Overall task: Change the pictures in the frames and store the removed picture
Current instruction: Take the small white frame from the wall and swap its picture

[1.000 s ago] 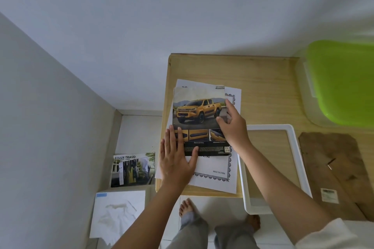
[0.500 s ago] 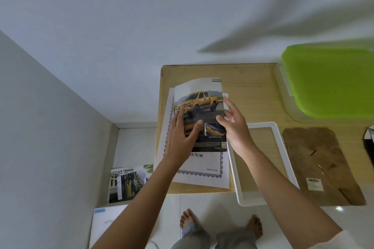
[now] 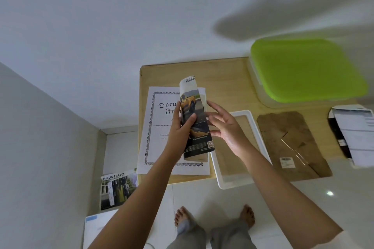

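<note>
Now | left grip point(image 3: 179, 130) pinching curled truck picture point(image 3: 199, 110) | right grip point(image 3: 227, 130) spread, just beside it | over certificate sheet point(image 3: 159, 121)

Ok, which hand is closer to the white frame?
Right. The right hand hovers by the left rim of the white frame; the left hand grips the truck picture farther left, over the certificate.

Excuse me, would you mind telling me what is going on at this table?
A person is swapping framed pictures. Their left hand grips a yellow-truck picture, curled and held above a printed insert sheet on the wooden table. The right hand is open, fingers spread, beside the picture's right edge. A white frame lies empty to the right, with a brown backing board beside it, so nothing is fitted in yet.
</note>
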### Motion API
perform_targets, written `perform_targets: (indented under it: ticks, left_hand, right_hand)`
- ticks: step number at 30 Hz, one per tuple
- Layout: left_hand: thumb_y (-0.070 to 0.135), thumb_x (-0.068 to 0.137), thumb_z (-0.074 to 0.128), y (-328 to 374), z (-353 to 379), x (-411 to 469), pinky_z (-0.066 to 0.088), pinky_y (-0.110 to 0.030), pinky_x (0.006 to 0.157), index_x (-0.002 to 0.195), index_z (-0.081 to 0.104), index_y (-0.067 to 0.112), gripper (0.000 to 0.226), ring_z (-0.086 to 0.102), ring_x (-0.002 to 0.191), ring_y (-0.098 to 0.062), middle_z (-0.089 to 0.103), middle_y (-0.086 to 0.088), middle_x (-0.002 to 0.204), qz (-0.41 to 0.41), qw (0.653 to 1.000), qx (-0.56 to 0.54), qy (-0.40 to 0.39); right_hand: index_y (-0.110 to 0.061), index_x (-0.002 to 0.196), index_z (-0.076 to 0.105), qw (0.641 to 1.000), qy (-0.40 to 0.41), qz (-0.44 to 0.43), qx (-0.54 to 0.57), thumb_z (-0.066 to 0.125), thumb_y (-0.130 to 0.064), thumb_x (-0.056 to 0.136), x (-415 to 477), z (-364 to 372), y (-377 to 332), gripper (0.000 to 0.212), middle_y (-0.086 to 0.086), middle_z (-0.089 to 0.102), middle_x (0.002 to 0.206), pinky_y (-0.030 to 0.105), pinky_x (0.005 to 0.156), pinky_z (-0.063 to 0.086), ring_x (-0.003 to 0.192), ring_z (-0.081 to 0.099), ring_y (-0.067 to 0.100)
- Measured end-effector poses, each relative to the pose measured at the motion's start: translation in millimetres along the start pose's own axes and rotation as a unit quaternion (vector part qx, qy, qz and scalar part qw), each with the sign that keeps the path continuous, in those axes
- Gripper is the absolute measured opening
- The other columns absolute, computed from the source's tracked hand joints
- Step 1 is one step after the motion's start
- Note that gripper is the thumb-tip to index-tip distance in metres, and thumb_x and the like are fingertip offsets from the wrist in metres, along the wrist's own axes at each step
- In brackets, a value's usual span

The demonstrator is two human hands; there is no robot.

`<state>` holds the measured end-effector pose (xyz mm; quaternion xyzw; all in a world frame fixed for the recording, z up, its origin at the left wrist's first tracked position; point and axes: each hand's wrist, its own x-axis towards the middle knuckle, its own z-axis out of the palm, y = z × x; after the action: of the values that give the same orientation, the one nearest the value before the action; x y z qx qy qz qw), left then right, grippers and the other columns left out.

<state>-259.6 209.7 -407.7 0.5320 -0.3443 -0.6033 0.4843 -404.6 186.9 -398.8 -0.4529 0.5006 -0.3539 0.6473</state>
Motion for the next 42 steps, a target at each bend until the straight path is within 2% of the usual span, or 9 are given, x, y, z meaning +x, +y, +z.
perform_targets:
  ticks: [5, 15, 19, 22, 25, 28, 33, 38, 42]
  left_hand:
    - [0.014, 0.093, 0.050, 2.9, 12.6, -12.0, 0.058, -0.031, 0.066, 0.138, 0.028, 0.038, 0.056, 0.068, 0.088, -0.023, 0.057, -0.004, 0.118, -0.005, 0.998, -0.055, -0.012]
    - [0.017, 0.098, 0.039, -19.4, 39.6, -26.7, 0.050, -0.013, 0.075, 0.146, 0.013, 0.031, 0.056, 0.050, 0.116, -0.010, 0.039, 0.002, 0.138, 0.011, 0.998, 0.039, -0.042]
    - [0.016, 0.100, 0.035, -29.9, 54.8, -31.5, 0.049, -0.014, 0.084, 0.145, 0.016, 0.031, 0.052, 0.052, 0.111, 0.004, 0.046, 0.008, 0.130, 0.019, 0.998, 0.061, -0.030]
    - [0.022, 0.100, 0.038, -42.1, 65.5, -37.7, 0.048, -0.032, 0.098, 0.144, 0.026, 0.032, 0.047, 0.049, 0.122, -0.008, 0.048, 0.004, 0.137, 0.037, 0.994, 0.100, -0.003]
    - [0.022, 0.098, 0.042, -59.7, 72.5, -43.1, 0.052, -0.036, 0.091, 0.142, 0.031, 0.031, 0.046, 0.054, 0.117, -0.016, 0.054, 0.000, 0.129, 0.035, 0.988, 0.149, 0.027]
    - [0.020, 0.095, 0.048, -75.1, 79.3, -46.2, 0.053, -0.038, 0.087, 0.140, 0.035, 0.029, 0.048, 0.056, 0.103, -0.015, 0.056, 0.004, 0.115, 0.035, 0.958, 0.270, 0.093]
    - [0.028, 0.094, 0.049, -94.7, 85.6, -44.8, 0.033, -0.037, 0.099, 0.143, 0.030, 0.025, 0.053, 0.034, 0.120, -0.020, 0.036, -0.003, 0.129, 0.000, 0.891, 0.436, 0.123]
    - [0.030, 0.093, 0.049, -102.3, 91.4, -41.7, 0.040, -0.043, 0.097, 0.142, 0.029, 0.022, 0.054, 0.033, 0.120, -0.028, 0.026, -0.009, 0.132, -0.008, 0.854, 0.501, 0.139]
    - [0.031, 0.094, 0.047, -108.2, 91.1, -40.9, 0.040, -0.042, 0.096, 0.145, 0.023, 0.019, 0.058, 0.035, 0.118, -0.027, 0.027, -0.010, 0.131, -0.005, 0.845, 0.515, 0.144]
  right_hand:
    - [-0.019, 0.135, 0.043, 0.989, 0.112, 0.003, -0.099, 0.059, -0.019, 0.090, -3.2, -11.5, 17.8, 0.048, 0.002, 0.050, 0.132, 0.036, 0.098, 0.045, 0.116, 0.051, 0.015]
    - [-0.011, 0.132, 0.046, 0.991, 0.130, 0.043, -0.004, 0.052, 0.010, 0.087, -19.6, -51.0, 27.8, 0.051, 0.010, 0.052, 0.091, 0.015, 0.039, 0.041, 0.058, 0.057, 0.007]
    - [-0.014, 0.132, 0.047, 0.990, 0.118, 0.034, -0.071, 0.051, 0.011, 0.087, -25.9, -81.9, 30.5, 0.051, 0.003, 0.054, 0.087, 0.016, 0.048, 0.049, 0.071, 0.057, 0.015]
    - [-0.015, 0.134, 0.046, 0.983, 0.105, 0.025, -0.145, 0.052, 0.007, 0.088, -32.7, -105.6, 34.0, 0.052, 0.004, 0.055, 0.094, 0.023, 0.059, 0.055, 0.076, 0.058, 0.017]
    - [-0.017, 0.135, 0.046, 0.975, 0.100, 0.017, -0.199, 0.052, 0.005, 0.089, -37.5, -127.9, 39.6, 0.051, -0.002, 0.054, 0.095, 0.046, 0.076, 0.055, 0.077, 0.056, 0.017]
    - [-0.017, 0.135, 0.045, 0.971, 0.088, 0.008, -0.221, 0.051, 0.005, 0.088, -38.7, -144.6, 45.2, 0.052, -0.007, 0.051, 0.095, 0.050, 0.081, 0.053, 0.085, 0.056, 0.020]
    - [-0.015, 0.137, 0.043, 0.960, 0.056, -0.004, -0.275, 0.052, 0.002, 0.089, -35.6, -161.1, 56.6, 0.051, -0.001, 0.057, 0.109, 0.042, 0.082, 0.055, 0.099, 0.059, 0.022]
    - [-0.016, 0.138, 0.042, 0.924, 0.067, -0.036, -0.374, 0.052, -0.004, 0.090, -30.7, -166.3, 64.6, 0.050, 0.005, 0.051, 0.114, 0.016, 0.068, 0.042, 0.084, 0.049, 0.008]
    - [-0.018, 0.142, 0.034, 0.905, 0.050, -0.027, -0.421, 0.051, -0.010, 0.092, -32.9, -167.0, 68.0, 0.054, 0.005, 0.043, 0.120, 0.020, 0.070, 0.040, 0.077, 0.045, 0.006]
